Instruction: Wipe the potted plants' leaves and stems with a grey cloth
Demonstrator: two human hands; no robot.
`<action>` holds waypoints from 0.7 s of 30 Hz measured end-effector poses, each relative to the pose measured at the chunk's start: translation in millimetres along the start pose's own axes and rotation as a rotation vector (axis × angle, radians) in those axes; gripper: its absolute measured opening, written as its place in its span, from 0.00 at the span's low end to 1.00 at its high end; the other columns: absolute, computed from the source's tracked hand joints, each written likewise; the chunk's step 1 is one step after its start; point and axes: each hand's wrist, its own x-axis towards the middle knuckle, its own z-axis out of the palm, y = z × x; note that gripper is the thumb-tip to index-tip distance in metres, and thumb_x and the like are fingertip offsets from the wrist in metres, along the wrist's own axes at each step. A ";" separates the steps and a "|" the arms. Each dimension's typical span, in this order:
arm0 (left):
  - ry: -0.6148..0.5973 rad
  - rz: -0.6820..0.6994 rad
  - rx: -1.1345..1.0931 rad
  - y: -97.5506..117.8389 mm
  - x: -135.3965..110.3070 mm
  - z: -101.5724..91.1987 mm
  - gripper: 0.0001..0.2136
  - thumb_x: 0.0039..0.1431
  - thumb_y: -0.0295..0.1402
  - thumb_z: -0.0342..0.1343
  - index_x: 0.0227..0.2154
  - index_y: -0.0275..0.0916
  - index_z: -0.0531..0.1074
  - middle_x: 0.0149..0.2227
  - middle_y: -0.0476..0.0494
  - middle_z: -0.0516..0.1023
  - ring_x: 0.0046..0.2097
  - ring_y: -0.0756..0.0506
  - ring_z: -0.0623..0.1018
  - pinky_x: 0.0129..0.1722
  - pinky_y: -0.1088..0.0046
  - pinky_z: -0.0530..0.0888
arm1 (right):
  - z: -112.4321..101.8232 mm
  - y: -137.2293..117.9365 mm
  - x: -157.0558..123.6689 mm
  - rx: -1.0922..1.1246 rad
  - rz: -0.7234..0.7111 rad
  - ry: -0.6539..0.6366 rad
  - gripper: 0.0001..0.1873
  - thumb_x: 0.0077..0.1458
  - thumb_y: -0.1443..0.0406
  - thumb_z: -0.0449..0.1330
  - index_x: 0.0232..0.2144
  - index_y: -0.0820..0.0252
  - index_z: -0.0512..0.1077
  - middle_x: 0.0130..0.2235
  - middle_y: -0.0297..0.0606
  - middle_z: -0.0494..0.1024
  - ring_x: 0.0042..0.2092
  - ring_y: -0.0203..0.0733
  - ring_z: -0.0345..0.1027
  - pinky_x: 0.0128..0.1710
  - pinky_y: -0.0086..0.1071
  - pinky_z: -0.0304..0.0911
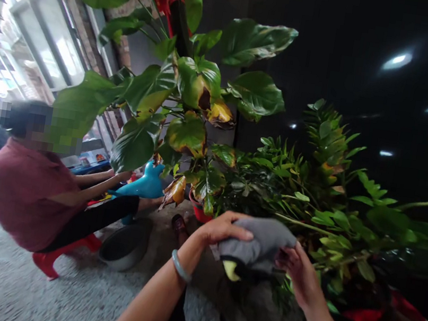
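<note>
Between my two hands is a grey piece of cloth (261,243), with a dark edge along its lower side and a yellow-green bit (231,270) showing beneath. Whether it is a cap or some other cloth item, I cannot tell. My left hand (228,229) is closed on its left end, thumb lying over the top, and a pale bangle (181,267) circles that wrist. At the right end, the fingers of my right hand (303,276) are closed on the cloth's edge, partly in shadow.
Leafy potted plants (295,178) stand just beyond my hands, and a large-leaved plant (193,82) rises ahead. A seated person (29,186) works at the left on a red stool (63,256). Nearby are a grey basin (124,246) and a blue plastic object (146,182).
</note>
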 end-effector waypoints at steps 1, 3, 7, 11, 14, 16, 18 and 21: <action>0.054 0.087 -0.096 9.7 2.8 -0.8 0.21 0.37 0.38 0.66 0.39 0.37 0.79 0.33 0.46 0.80 0.33 0.44 0.76 0.36 0.71 0.72 | -0.7 -0.9 0.7 0.003 -0.004 0.005 0.24 0.37 0.43 0.62 0.23 0.55 0.77 0.29 0.41 0.81 0.36 0.53 0.74 0.37 0.42 0.66; 0.197 0.266 -0.200 27.6 16.4 -1.7 0.22 0.39 0.40 0.66 0.40 0.36 0.78 0.34 0.45 0.80 0.33 0.46 0.76 0.36 0.73 0.71 | -0.5 -2.7 1.2 0.002 -0.007 0.010 0.25 0.37 0.42 0.61 0.25 0.55 0.78 0.31 0.42 0.82 0.39 0.52 0.74 0.39 0.42 0.66; 0.447 0.375 -0.058 22.5 42.8 1.4 0.22 0.41 0.39 0.64 0.42 0.37 0.78 0.37 0.45 0.80 0.37 0.46 0.76 0.40 0.72 0.71 | 2.9 -3.2 -1.3 -0.004 -0.021 0.007 0.26 0.38 0.42 0.61 0.29 0.56 0.78 0.35 0.44 0.82 0.44 0.54 0.73 0.41 0.42 0.65; 0.283 0.073 0.360 -19.3 23.8 4.7 0.17 0.31 0.32 0.68 0.32 0.45 0.81 0.31 0.51 0.81 0.39 0.43 0.77 0.38 0.73 0.72 | 2.6 -0.5 -4.7 0.006 -0.031 0.014 0.26 0.39 0.43 0.61 0.31 0.55 0.78 0.35 0.43 0.82 0.44 0.54 0.74 0.40 0.41 0.65; -0.031 -0.067 0.330 -19.3 -3.2 0.4 0.18 0.34 0.33 0.67 0.34 0.45 0.81 0.31 0.51 0.81 0.35 0.43 0.78 0.35 0.73 0.72 | 0.8 0.0 -4.7 0.014 -0.023 0.020 0.25 0.37 0.43 0.62 0.30 0.56 0.78 0.32 0.42 0.82 0.43 0.55 0.74 0.40 0.42 0.65; -0.006 0.005 0.183 0.1 -10.6 -3.7 0.22 0.38 0.34 0.65 0.41 0.41 0.80 0.34 0.47 0.82 0.36 0.43 0.78 0.36 0.71 0.72 | 0.7 -0.9 -3.6 0.019 -0.020 0.024 0.25 0.36 0.43 0.63 0.28 0.55 0.78 0.32 0.42 0.82 0.44 0.56 0.74 0.41 0.43 0.65; 0.139 0.166 0.066 21.9 -6.2 -7.3 0.24 0.41 0.34 0.64 0.46 0.38 0.77 0.38 0.44 0.81 0.38 0.42 0.77 0.39 0.70 0.72 | 2.2 -2.0 -2.3 0.018 -0.017 0.028 0.25 0.35 0.42 0.63 0.28 0.54 0.78 0.33 0.41 0.82 0.46 0.56 0.73 0.42 0.43 0.65; 0.339 0.357 0.044 30.2 11.1 -9.5 0.24 0.44 0.36 0.63 0.48 0.38 0.75 0.41 0.44 0.80 0.41 0.42 0.77 0.43 0.69 0.71 | 6.6 -2.7 -1.8 0.017 -0.014 0.031 0.25 0.37 0.43 0.62 0.28 0.54 0.78 0.34 0.41 0.82 0.46 0.55 0.73 0.42 0.43 0.65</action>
